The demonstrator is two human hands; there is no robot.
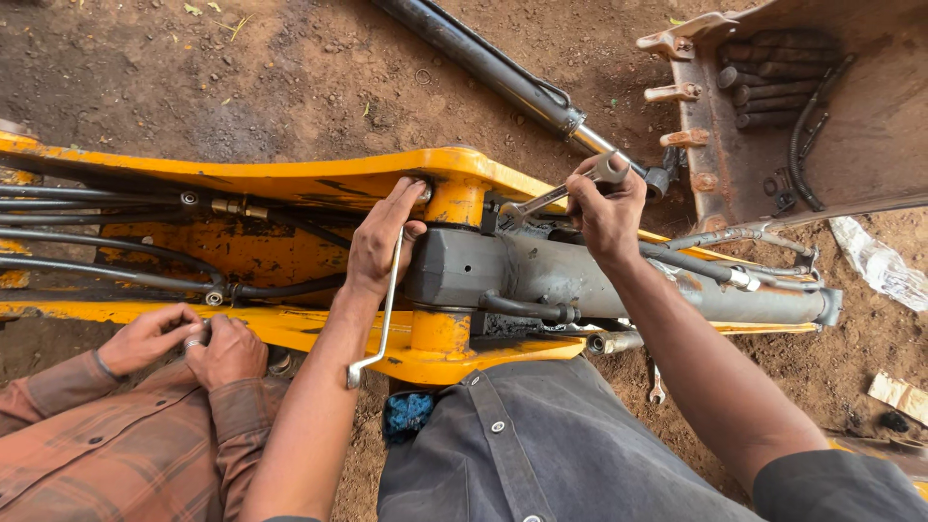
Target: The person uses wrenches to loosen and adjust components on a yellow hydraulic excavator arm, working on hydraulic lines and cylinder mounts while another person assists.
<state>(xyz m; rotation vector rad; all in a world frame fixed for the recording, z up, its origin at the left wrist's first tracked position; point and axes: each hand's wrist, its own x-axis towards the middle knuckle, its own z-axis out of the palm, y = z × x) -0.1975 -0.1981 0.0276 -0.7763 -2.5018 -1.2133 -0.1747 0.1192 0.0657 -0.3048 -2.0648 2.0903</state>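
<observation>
Spanner (541, 201) in right grip (604, 208)

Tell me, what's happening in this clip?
A person leans over a yellow excavator arm lying above dirt ground. Their right hand holds a spanner at the top of the grey hydraulic cylinder. Their left hand presses on the yellow bracket, with a bent metal rod beside it. Another person's clasped hands rest on the frame's lower edge.

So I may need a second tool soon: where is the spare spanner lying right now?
The small silver metal spanner lies on the brown dirt ground in the head view, right of centre, just below the grey hydraulic cylinder and under the person's right forearm.
</observation>
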